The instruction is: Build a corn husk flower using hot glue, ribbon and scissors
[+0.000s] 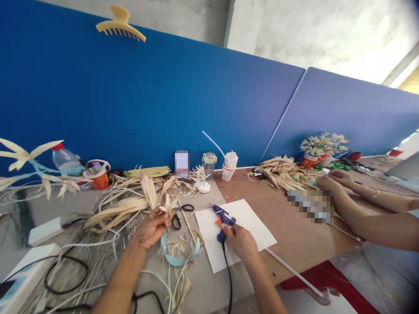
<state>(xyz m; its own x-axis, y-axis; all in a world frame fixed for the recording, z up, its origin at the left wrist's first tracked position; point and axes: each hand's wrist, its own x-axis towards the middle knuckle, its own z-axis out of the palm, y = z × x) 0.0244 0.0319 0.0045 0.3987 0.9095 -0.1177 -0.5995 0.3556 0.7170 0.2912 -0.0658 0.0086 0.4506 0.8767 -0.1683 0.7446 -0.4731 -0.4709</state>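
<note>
Near the table's middle, my left hand (153, 227) pinches a small pale corn-husk flower (168, 204) between thumb and fingers, petals pointing up. My right hand (241, 240) is closed at the handle of a blue glue gun (225, 216) with an orange trigger. The gun is over a white sheet of paper (253, 222), its nozzle pointing up and left, and a black cord runs from its handle toward me. Black-handled scissors (176, 221) lie just right of the flower. Below them a light blue ribbon (180, 261) curls among husk scraps.
Dried husks (121, 209), white cables and a power strip (29, 266) cover the left side. A phone (182, 163), a jar (208, 165) and a cup (229, 165) stand along the blue partition (183, 96). At right, a co-worker's hands (330, 185) are near more husks.
</note>
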